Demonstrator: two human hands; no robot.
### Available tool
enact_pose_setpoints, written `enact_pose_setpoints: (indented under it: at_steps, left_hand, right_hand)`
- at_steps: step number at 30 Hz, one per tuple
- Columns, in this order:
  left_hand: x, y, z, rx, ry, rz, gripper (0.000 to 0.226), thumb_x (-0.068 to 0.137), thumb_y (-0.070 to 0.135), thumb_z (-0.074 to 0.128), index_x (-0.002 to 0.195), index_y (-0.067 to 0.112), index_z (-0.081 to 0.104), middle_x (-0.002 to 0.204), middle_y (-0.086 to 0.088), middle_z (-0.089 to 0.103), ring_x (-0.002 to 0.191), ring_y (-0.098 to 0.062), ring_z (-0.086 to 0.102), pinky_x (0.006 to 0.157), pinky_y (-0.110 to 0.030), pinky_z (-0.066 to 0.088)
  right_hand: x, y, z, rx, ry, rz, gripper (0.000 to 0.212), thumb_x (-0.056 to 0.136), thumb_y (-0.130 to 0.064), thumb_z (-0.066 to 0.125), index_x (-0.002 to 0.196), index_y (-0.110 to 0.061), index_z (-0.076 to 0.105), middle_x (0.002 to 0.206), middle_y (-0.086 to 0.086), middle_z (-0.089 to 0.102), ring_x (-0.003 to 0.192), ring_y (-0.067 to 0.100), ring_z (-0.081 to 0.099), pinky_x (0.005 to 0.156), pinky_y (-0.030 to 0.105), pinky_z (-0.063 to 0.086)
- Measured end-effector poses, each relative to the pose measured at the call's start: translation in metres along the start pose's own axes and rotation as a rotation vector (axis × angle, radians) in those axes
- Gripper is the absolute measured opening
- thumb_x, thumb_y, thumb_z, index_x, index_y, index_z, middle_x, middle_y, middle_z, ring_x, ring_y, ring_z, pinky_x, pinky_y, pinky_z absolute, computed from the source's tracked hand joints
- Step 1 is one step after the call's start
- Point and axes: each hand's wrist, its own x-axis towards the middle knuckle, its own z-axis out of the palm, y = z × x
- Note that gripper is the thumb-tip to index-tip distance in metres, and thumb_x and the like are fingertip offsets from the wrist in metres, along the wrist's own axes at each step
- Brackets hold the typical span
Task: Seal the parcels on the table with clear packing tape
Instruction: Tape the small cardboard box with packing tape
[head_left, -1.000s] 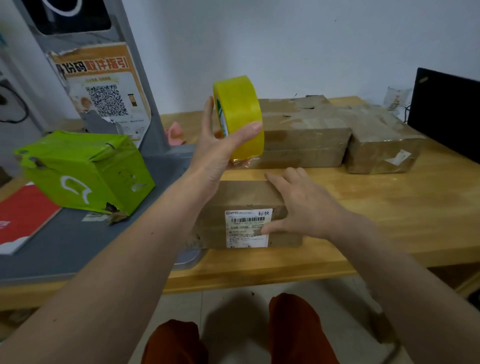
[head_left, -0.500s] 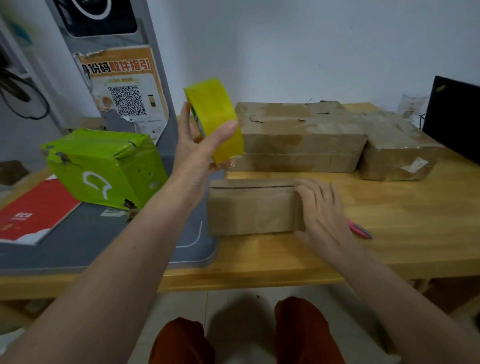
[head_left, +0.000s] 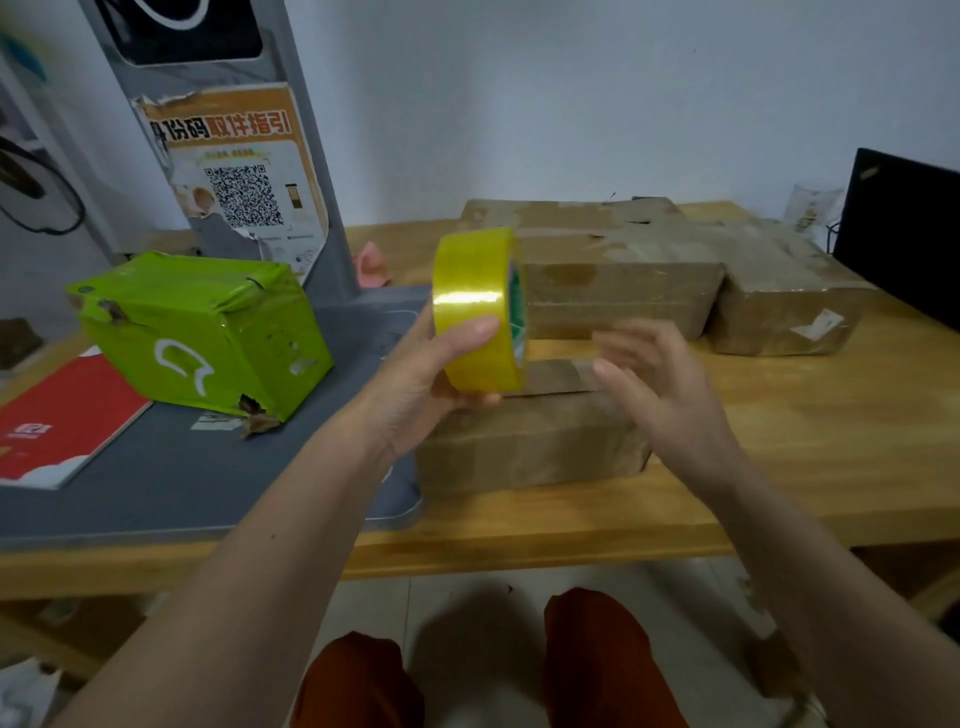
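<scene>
Head view shows the left hand (head_left: 415, 384) grasping a roll of packing tape (head_left: 475, 312), thumb over the outer face and fingers under it, holding it upright in the air above the desk (head_left: 810, 447). The roll is thick and looks yellow and glossy, with a bright reflection across its band; its core edge shows green and white print. The right hand (head_left: 660, 395) is released, fingers spread and blurred, just beside the roll and not touching it. Below both hands a small brown parcel (head_left: 530, 447) lies on the desk, its surface covered in wrinkled shiny tape. Behind it a larger brown parcel (head_left: 613, 270) touches another taped parcel (head_left: 784, 312). A green parcel (head_left: 208, 332) rests on a grey mat (head_left: 171, 478) at left.
</scene>
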Motion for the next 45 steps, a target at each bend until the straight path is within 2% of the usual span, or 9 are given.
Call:
enact_pose_setpoints:
  at_steps: [3,8,12,16,23,26,30,38,45]
  left_hand:
    - [-0.004,0.005,0.010,0.027,-0.200,-0.064,0.097,0.041,0.060,0.092,0.124,0.023,0.058,0.103,0.001,0.073,0.085,-0.013,0.070,0.060,-0.025,0.055]
    - [-0.011,0.001,0.022,-0.119,-0.139,-0.184,0.117,0.034,0.032,0.102,0.140,0.019,0.053,0.126,-0.012,0.066,0.104,-0.025,0.069,0.078,-0.033,0.058]
    - [-0.033,-0.025,0.033,-0.421,0.018,-0.330,0.054,0.062,0.002,0.083,0.114,-0.002,0.068,0.110,-0.016,0.073,0.094,-0.021,0.073,0.078,-0.025,0.059]
    - [-0.042,-0.038,0.045,-0.597,0.170,-0.412,0.034,0.080,-0.008,0.066,0.114,-0.007,0.066,0.100,-0.021,0.073,0.081,-0.022,0.073,0.075,-0.030,0.062]
    - [-0.040,-0.031,0.041,-0.217,0.397,-0.247,0.005,0.092,0.002,0.064,0.090,0.001,0.069,0.072,-0.010,0.070,0.063,-0.015,0.067,0.063,-0.025,0.060]
    - [-0.038,-0.017,0.030,-0.089,0.428,-0.156,0.021,0.095,-0.002,0.058,0.076,0.004,0.064,0.062,-0.006,0.062,0.059,-0.013,0.060,0.056,-0.022,0.055]
    - [-0.043,-0.003,-0.003,-0.054,0.443,-0.147,0.028,0.096,-0.003,0.054,0.069,0.005,0.058,0.056,-0.001,0.056,0.057,-0.011,0.052,0.053,-0.022,0.054]
    - [-0.021,-0.012,-0.032,0.398,0.614,-0.127,0.038,0.101,0.017,0.056,0.064,0.011,0.050,0.063,-0.004,0.047,0.054,-0.011,0.046,0.059,-0.027,0.050]
    - [-0.011,-0.039,-0.039,0.702,0.667,-0.158,0.049,0.102,0.026,0.051,0.057,0.014,0.037,0.055,-0.003,0.038,0.052,-0.020,0.038,0.055,-0.032,0.036]
  right_hand:
    - [0.025,-0.022,0.007,0.208,-0.041,0.107,0.063,0.084,-0.027,0.073,0.138,-0.022,0.042,0.127,-0.007,0.060,0.113,0.004,0.059,0.090,0.021,0.052]
    - [0.038,-0.023,0.017,0.501,0.115,0.019,0.021,0.082,0.011,0.060,0.081,-0.009,0.068,0.071,-0.001,0.071,0.072,0.015,0.069,0.065,0.032,0.054]
    - [0.036,-0.015,0.005,0.523,0.184,-0.025,0.036,0.084,0.023,0.047,0.090,-0.009,0.064,0.069,-0.008,0.070,0.072,0.010,0.069,0.064,0.027,0.054]
    - [0.034,-0.009,0.009,0.436,0.205,-0.014,0.032,0.084,0.019,0.052,0.095,-0.009,0.065,0.075,-0.008,0.072,0.078,0.012,0.069,0.068,0.030,0.054]
    - [0.030,-0.023,0.021,0.398,0.215,-0.052,0.023,0.080,0.010,0.060,0.096,-0.007,0.064,0.080,-0.006,0.070,0.083,0.017,0.068,0.072,0.037,0.054]
    - [0.034,-0.031,0.024,0.337,0.257,-0.065,0.026,0.080,0.005,0.065,0.105,-0.004,0.065,0.092,0.006,0.070,0.092,0.025,0.069,0.079,0.041,0.057]
    - [0.038,-0.031,0.011,0.163,0.363,-0.019,0.039,0.081,0.011,0.062,0.088,-0.027,0.060,0.081,-0.005,0.064,0.075,0.009,0.062,0.067,0.027,0.050]
    - [0.049,-0.043,0.036,-0.105,0.305,0.025,0.042,0.081,0.015,0.058,0.101,-0.021,0.053,0.082,-0.015,0.051,0.073,0.004,0.053,0.050,0.005,0.039]
    - [0.057,-0.045,0.048,-0.409,0.222,-0.006,0.051,0.081,0.013,0.058,0.125,-0.014,0.055,0.106,-0.001,0.048,0.097,0.015,0.043,0.076,0.029,0.035]
